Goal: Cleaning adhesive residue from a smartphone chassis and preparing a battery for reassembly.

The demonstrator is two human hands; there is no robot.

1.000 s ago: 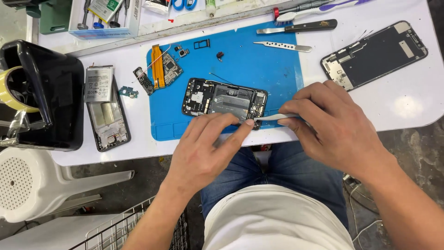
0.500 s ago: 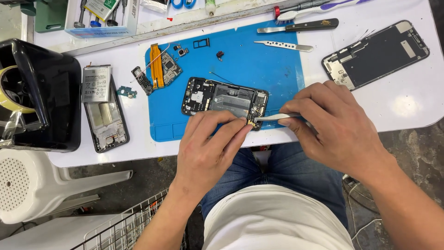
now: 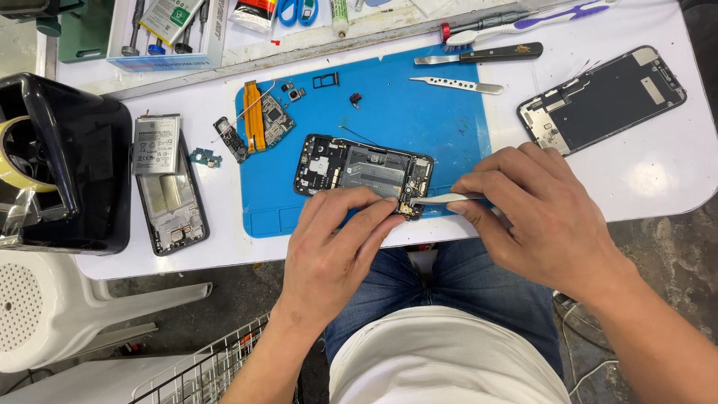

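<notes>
Head view: opened phone frame (image 3: 364, 172) lies flat on the blue mat (image 3: 419, 112), near the counter's (image 3: 658, 179) front edge, back cover off, internals exposed. Left hand (image 3: 336, 243) presses on the frame's lower edge, fingers (image 3: 374, 217) together and flat against it, pinning it down. Right hand (image 3: 538, 217) has its fingers clamped on metal tweezers (image 3: 441, 199), tip touching the frame's lower right corner, at a small part (too small to tell which).

Teardown looks well along: loose board with orange flex (image 3: 258, 120), SIM tray (image 3: 326, 79) and small bits already lie on the mat's upper left. Battery (image 3: 155, 144) sits on a second opened phone (image 3: 173, 209) off the mat to the left. Screen panel (image 3: 602, 97) lies face down far right, well apart.

Left, by my read: the main board in the frame seems in place, corner part being worked now. Spare tweezers (image 3: 456, 84) and a knife-like tool (image 3: 479, 54) lie unused at the mat's top edge.
</notes>
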